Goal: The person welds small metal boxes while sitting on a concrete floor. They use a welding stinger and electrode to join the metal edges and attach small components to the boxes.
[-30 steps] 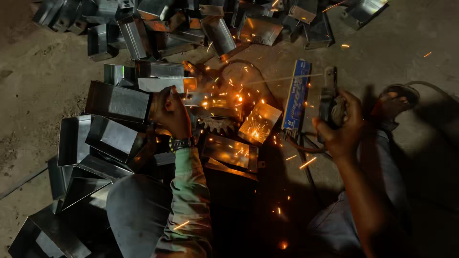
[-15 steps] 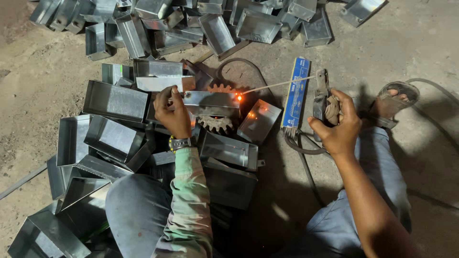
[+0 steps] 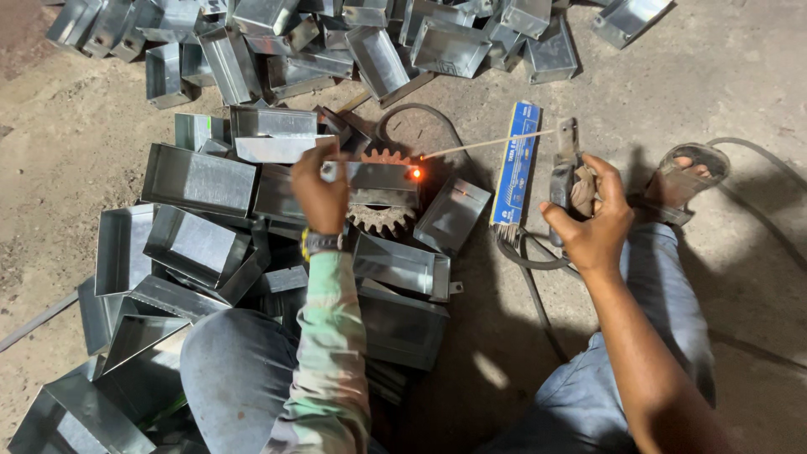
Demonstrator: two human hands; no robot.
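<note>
Orange glow marks the weld spot (image 3: pixel 414 173) at the corner of the steel box (image 3: pixel 382 177) resting on a toothed gear (image 3: pixel 380 217); my left hand (image 3: pixel 319 192) pinches that box by its near edge, close to the heat, so I judge a burn or a slipped joint the main risk; my right hand (image 3: pixel 593 220) is clenched on the electrode holder (image 3: pixel 565 166), its rod (image 3: pixel 487 145) reaching left to the glow; if the rod dwells it may stick or burn through thin sheet. Stacked boxes (image 3: pixel 197 178) crowd the left; a blue packet (image 3: pixel 514 164) and, I think, a cable (image 3: pixel 530 261) lie near my right wrist; bare floor (image 3: pixel 740 76) lies open to the right.
</note>
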